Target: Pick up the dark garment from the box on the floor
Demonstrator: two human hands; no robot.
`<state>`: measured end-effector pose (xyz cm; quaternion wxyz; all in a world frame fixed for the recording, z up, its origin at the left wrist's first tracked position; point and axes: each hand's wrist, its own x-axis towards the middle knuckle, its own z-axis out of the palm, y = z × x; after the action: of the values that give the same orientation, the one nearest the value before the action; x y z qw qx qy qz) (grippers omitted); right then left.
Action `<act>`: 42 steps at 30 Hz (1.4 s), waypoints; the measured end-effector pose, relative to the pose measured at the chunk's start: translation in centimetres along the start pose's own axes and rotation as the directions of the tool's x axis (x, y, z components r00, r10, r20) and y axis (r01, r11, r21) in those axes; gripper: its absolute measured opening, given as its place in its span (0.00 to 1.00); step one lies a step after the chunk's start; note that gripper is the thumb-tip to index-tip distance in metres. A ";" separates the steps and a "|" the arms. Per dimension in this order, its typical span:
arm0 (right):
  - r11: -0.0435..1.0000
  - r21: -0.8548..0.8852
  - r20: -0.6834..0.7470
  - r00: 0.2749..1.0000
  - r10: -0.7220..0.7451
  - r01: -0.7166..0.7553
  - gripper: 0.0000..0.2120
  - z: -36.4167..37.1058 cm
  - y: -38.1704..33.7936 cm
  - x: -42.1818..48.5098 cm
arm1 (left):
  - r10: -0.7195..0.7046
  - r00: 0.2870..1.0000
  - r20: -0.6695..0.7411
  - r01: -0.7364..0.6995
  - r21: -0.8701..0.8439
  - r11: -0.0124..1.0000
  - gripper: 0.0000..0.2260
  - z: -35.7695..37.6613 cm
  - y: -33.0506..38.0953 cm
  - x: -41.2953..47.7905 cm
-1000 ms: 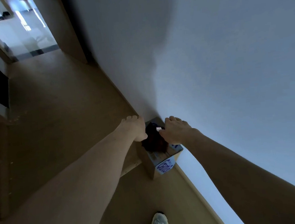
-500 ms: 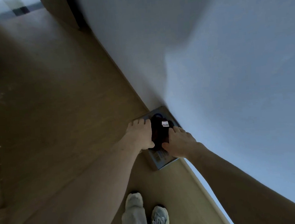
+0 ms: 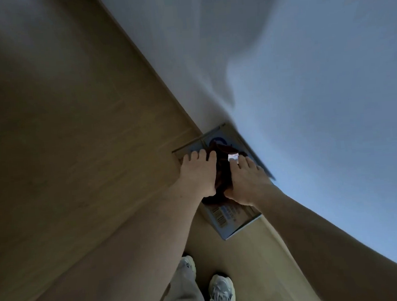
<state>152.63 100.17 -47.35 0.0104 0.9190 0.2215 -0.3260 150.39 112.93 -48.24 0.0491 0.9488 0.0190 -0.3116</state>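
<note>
Two bare hands press a dark bundle down into an open cardboard box standing on the floor against a wall.

Just right of the frame's centre, the left hand lies on the left side of the dark reddish-brown crumpled cloth bundle, fingers fairly straight and spread, thumb tucked against the cloth's lower edge. The right hand lies on the bundle's right side, fingers stretched forward, one fingertip touching a small pale tag on the cloth; whether either hand actually pinches the fabric cannot be told. The bundle sits in the mouth of the brown cardboard box with blue print and a barcode, which touches the white wall filling the upper right. Light wooden floor fills the left. At bottom centre show two pale sneakers and a beige trouser leg.
</note>
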 end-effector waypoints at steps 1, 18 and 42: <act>1.000 -0.003 -0.002 1.000 0.005 -0.005 0.44 0.4 0.0 0.8 | 0.003 1.000 0.015 -0.003 0.008 1.000 0.48 0.6 -0.1 0.7; 0.995 -0.020 0.001 0.995 0.101 -0.101 0.52 6.3 0.2 5.6 | -0.023 0.999 0.038 0.022 0.028 0.999 0.53 6.1 0.8 4.8; 0.997 -0.081 -0.244 0.970 -0.005 -0.015 0.28 -2.9 -3.9 1.5 | -0.160 0.969 -0.189 0.152 -0.059 0.987 0.30 -2.2 -0.7 -1.1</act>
<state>153.77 104.72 -45.51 0.0216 0.9515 0.2319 -0.2012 150.72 113.85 -45.85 0.0435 0.9688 0.1052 -0.2202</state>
